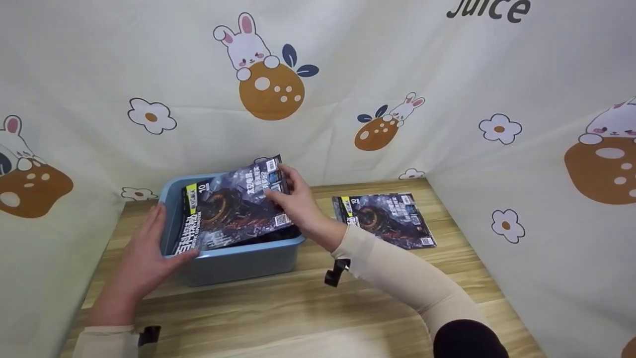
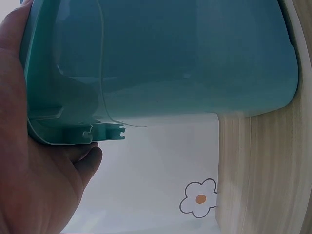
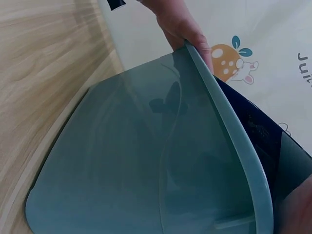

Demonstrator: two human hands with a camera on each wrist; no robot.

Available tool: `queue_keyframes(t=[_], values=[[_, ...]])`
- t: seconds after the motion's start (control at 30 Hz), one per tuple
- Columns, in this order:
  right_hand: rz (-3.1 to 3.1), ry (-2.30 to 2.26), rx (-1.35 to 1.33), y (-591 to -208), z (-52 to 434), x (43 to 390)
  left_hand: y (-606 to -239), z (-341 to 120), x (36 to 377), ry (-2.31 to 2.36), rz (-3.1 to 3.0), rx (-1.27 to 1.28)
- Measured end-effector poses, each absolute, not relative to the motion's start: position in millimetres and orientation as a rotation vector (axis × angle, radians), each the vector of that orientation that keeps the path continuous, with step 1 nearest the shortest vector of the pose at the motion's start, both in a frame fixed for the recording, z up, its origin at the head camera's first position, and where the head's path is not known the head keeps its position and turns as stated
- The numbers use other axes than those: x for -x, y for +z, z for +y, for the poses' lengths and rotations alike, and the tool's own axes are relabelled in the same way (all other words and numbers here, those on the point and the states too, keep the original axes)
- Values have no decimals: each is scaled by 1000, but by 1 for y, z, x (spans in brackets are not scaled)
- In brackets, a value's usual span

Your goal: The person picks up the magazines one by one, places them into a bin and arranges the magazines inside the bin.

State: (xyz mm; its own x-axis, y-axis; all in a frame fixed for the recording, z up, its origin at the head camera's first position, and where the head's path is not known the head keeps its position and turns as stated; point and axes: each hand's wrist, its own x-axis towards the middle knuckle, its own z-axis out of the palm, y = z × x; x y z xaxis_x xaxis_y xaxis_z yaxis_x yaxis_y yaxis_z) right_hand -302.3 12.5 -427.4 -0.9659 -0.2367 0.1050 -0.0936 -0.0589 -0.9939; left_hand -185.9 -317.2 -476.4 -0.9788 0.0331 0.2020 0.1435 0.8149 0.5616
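A blue plastic bin (image 1: 238,263) stands on the table at centre-left. My left hand (image 1: 144,253) grips its near left corner, thumb along the front rim; in the left wrist view, fingers (image 2: 87,163) curl beneath the rim. My right hand (image 1: 300,206) holds a dark magazine (image 1: 233,204) by its right edge, thumb on the cover and fingers behind. This magazine slants over the bin, its left side down inside the rim and its far right corner raised. The magazine hides most of the bin's inside. In the right wrist view the magazine (image 3: 253,122) shows dark beyond the rim.
Right of the bin lies a small stack of magazines (image 1: 385,219) with the same cover, by the back of the wooden table (image 1: 308,303). Pale curtains (image 1: 318,139) printed with rabbits, oranges and flowers enclose the table at the back and both sides.
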Motion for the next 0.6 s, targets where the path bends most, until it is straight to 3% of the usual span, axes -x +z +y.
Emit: queue_keyframes(t=[0.6], values=[[2232, -2224, 399, -425, 67, 315, -477, -318, 184, -909, -2801, 157]])
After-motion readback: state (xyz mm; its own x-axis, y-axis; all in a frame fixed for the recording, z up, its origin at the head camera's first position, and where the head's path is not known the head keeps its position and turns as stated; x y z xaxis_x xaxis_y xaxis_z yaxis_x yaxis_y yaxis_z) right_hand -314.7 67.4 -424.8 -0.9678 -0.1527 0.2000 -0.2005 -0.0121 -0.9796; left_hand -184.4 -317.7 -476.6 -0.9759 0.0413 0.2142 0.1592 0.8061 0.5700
